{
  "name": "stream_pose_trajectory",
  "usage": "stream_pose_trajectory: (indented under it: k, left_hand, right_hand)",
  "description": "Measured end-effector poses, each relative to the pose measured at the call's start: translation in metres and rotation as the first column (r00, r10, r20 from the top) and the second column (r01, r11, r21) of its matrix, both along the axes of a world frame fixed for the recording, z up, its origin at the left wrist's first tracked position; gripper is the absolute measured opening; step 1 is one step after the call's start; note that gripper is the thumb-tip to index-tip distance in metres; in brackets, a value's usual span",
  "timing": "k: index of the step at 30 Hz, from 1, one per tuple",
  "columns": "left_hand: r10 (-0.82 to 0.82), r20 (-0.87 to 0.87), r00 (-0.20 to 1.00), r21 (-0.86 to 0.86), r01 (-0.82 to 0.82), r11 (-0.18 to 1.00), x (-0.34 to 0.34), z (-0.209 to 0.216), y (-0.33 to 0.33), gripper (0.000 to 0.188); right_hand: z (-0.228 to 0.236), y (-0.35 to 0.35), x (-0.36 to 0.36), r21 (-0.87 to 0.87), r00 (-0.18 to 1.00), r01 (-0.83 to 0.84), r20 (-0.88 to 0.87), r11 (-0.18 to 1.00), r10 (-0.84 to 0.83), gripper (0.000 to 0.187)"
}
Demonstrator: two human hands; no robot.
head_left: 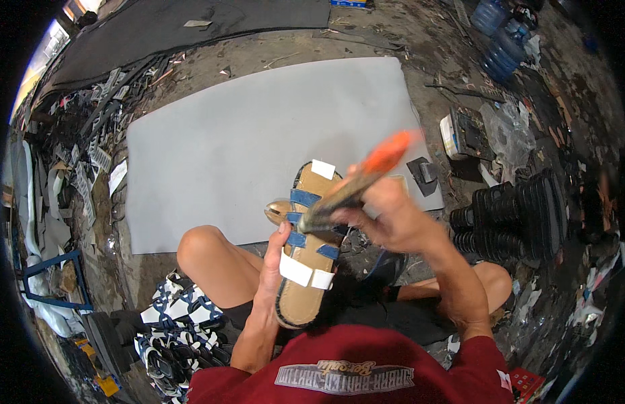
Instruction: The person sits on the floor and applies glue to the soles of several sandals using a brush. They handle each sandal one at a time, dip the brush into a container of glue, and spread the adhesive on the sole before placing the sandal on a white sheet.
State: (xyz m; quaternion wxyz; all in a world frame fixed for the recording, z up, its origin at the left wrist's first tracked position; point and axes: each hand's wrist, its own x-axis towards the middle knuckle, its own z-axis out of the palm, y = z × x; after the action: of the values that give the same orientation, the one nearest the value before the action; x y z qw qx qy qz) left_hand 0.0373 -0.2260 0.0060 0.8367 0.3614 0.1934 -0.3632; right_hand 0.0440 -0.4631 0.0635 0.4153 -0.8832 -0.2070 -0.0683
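Sandal (311, 250) just toward six o'clock of centre
Left hand (268, 268) clamps its nine-o'clock edge; right hand (395, 214) grips a blurred orange-ended tool (351, 191) slanting toward two o'clock. A slipping tool could strike the left thumb (283, 231).

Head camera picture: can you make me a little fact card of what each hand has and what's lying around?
Left hand: holds a tan-footbed sandal with blue straps and white patches
Right hand: grips a long, dark tool with an orange end, too blurred to name
Beyond the hands: large, flat grey sheet
Right side: stacks of black, ridged pieces
Lower left: heap of blue, white and black strappy pieces
Upper right: big, see-through blue bottles
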Motion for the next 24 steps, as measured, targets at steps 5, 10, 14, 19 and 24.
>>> stream_pose_trajectory:
  k: [5,10,14,19,24]
  left_hand:
    - [0.054,0.014,0.998,-0.239,-0.049,0.97,0.015,-0.006,0.024,0.075]
    - [0.153,0.025,0.988,-0.07,-0.151,0.986,0.005,0.002,0.004,0.069]
    - [0.087,0.161,0.983,-0.175,-0.058,0.983,0.011,0.001,0.025,0.064]
    - [0.204,0.102,0.974,0.012,-0.206,0.978,0.005,0.011,0.004,0.065]
    - [0.222,0.201,0.954,-0.024,-0.222,0.975,0.007,0.0,0.019,0.067]
  right_hand:
    - [-0.022,-0.028,-0.01,-0.046,0.999,-0.044,0.019,0.998,0.045,0.023]
    - [-0.004,0.02,-0.006,0.095,0.996,-0.017,0.088,0.995,0.008,0.019]
    - [-0.038,-0.016,-0.014,0.045,0.997,0.013,-0.075,0.999,-0.009,0.022]
    - [-0.022,0.035,-0.008,0.151,0.994,-0.029,0.104,0.988,0.014,0.022]
    - [-0.01,0.016,-0.007,0.099,0.986,-0.06,0.163,0.993,0.044,0.022]
